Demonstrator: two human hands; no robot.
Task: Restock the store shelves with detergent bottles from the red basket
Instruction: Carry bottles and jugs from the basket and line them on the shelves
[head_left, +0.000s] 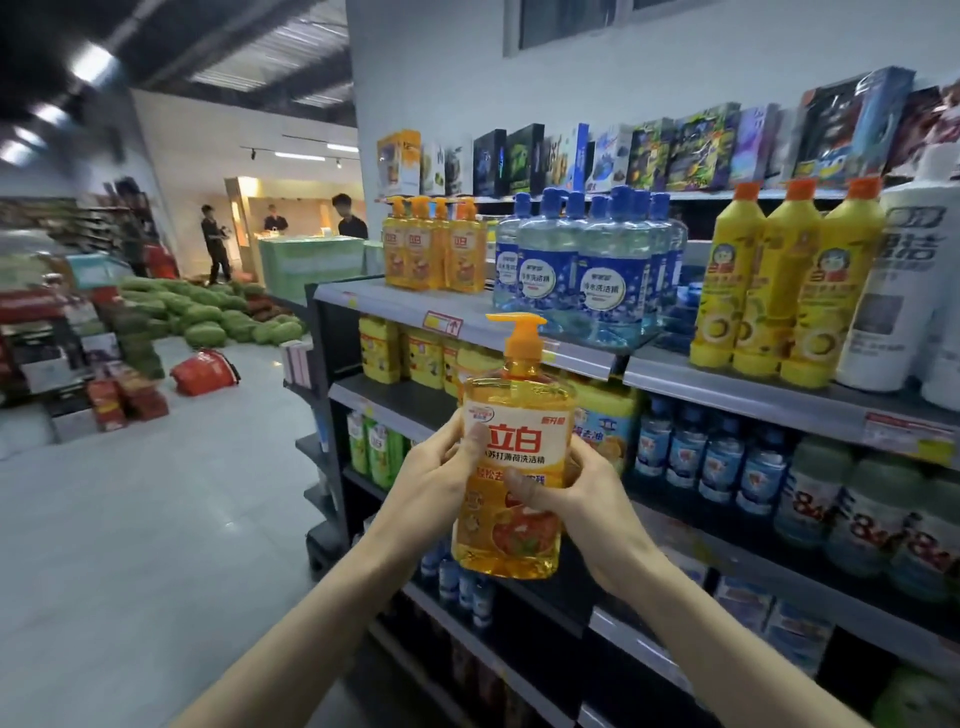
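Clear orange plastic pump bottle of detergent (511, 540) is upright in mid-air, in front of the grey metal shelving (727, 384). Left hand (441, 473) grasps its left side, thumb on the label. Right hand (582, 499) grasps its right side. Matching orange bottles (431, 249) stand on the shelf above. Red basket (205, 371) lies on the floor, well apart.

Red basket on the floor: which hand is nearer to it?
Left. The left hand grips the orange bottle on the side facing the red basket; the right hand grips the bottle's far side.
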